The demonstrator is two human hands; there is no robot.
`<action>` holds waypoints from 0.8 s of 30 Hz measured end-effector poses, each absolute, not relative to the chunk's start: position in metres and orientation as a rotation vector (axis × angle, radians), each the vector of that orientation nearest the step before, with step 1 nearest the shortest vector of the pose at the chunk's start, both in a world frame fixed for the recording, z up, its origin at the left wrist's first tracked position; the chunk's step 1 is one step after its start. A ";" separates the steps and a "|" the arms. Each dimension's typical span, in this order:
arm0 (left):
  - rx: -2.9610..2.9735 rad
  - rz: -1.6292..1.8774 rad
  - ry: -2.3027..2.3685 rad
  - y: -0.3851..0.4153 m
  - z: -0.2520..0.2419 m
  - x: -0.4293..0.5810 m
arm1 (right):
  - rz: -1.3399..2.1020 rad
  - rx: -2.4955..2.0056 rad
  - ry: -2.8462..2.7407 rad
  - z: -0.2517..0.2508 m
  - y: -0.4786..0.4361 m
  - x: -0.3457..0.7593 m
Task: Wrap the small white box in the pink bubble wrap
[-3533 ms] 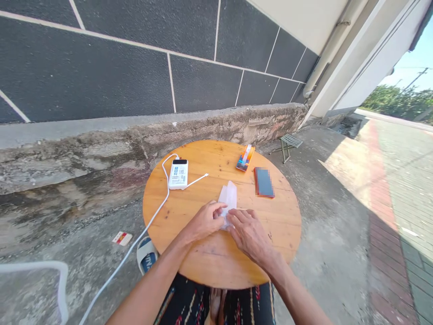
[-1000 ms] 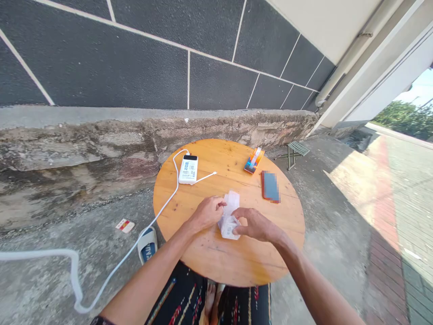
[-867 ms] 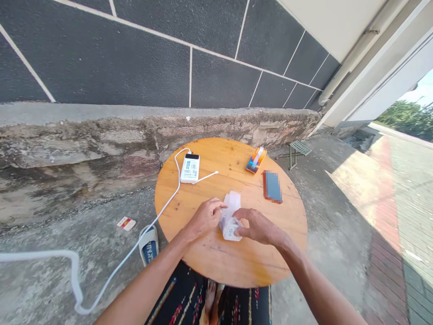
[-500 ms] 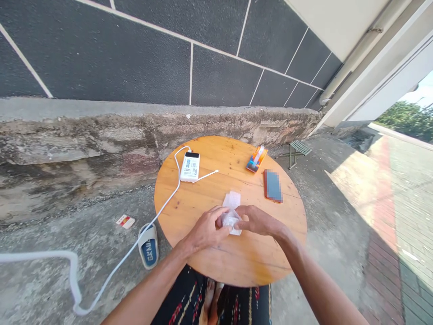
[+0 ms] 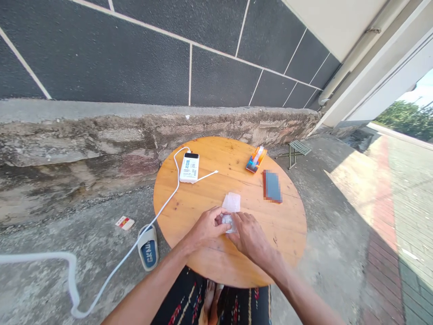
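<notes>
A small clear plastic packet [image 5: 231,203] lies near the middle of a round wooden table [image 5: 203,198]. My left hand [image 5: 206,228] pinches its near end, fingers curled on it. My right hand [image 5: 249,234] presses down on the same end from the right, fingers together over the plastic. The packet's far half sticks out flat beyond my fingers. Whatever is inside the packet is hidden by my hands.
A white power bank [image 5: 189,167] with a white cable [image 5: 162,205] sits at the table's back left. An orange and blue packet [image 5: 255,159] and a dark phone [image 5: 272,186] lie at the back right. A sandal [image 5: 148,247] and a card [image 5: 124,222] lie on the concrete floor; a small stool [image 5: 297,150] stands farther off.
The packet was lifted and bunched between both hands; now it is pressed flat on the table. My right hand turned palm down over it.
</notes>
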State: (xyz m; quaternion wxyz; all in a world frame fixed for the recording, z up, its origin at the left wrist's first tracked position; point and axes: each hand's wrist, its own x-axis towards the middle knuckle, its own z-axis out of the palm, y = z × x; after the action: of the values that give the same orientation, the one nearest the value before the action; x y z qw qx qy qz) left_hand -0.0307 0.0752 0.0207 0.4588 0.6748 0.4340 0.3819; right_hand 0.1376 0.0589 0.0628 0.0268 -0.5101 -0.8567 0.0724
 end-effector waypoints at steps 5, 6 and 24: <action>1.688 0.973 1.220 0.097 0.022 -0.033 | 0.147 -1.561 -2.610 0.055 0.056 0.138; 1.731 0.936 1.313 0.103 0.022 -0.031 | 0.140 -1.556 -2.609 0.055 0.056 0.138; 2.064 0.254 1.663 0.148 0.041 -0.007 | 0.448 -1.651 -2.692 0.080 0.085 0.142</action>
State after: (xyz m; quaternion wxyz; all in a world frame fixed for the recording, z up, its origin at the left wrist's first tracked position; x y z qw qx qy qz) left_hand -0.0068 0.1477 0.0408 0.2373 0.7529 0.6068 0.0927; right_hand 0.1423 0.0850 0.0799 -0.0242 -0.5175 -0.8438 0.1403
